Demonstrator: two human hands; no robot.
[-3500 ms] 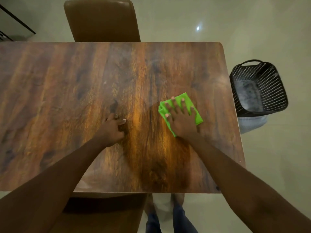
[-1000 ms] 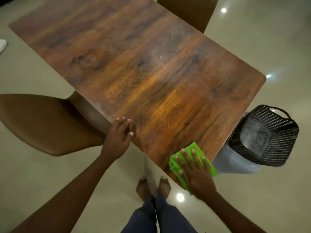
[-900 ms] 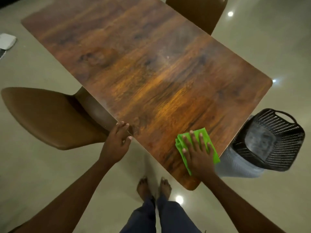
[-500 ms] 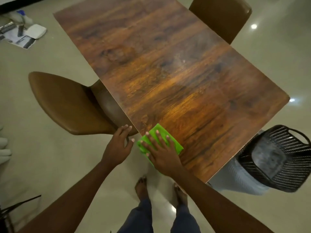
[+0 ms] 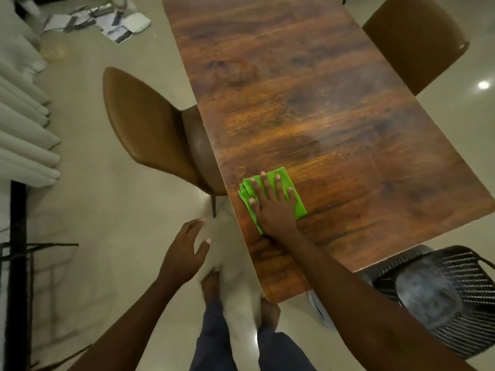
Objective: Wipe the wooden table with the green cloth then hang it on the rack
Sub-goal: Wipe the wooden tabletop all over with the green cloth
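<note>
The folded green cloth (image 5: 293, 194) lies flat on the wooden table (image 5: 308, 103), close to the table's left long edge and near corner. My right hand (image 5: 273, 207) presses down on the cloth with fingers spread. My left hand (image 5: 186, 253) hangs in the air off the table, over the floor, fingers apart and holding nothing. A thin black metal rack frame (image 5: 34, 247) shows at the lower left edge, partly out of view.
A brown chair (image 5: 144, 124) is tucked at the table's left side, another brown chair (image 5: 412, 38) at the far right. A black mesh basket (image 5: 450, 295) stands at the table's near end. Papers (image 5: 107, 20) litter the far floor. Curtain folds (image 5: 21, 124) hang at left.
My left hand has come off the table edge and now hovers over the floor. The cloth under my right hand has slid farther along the left edge as the view turned.
</note>
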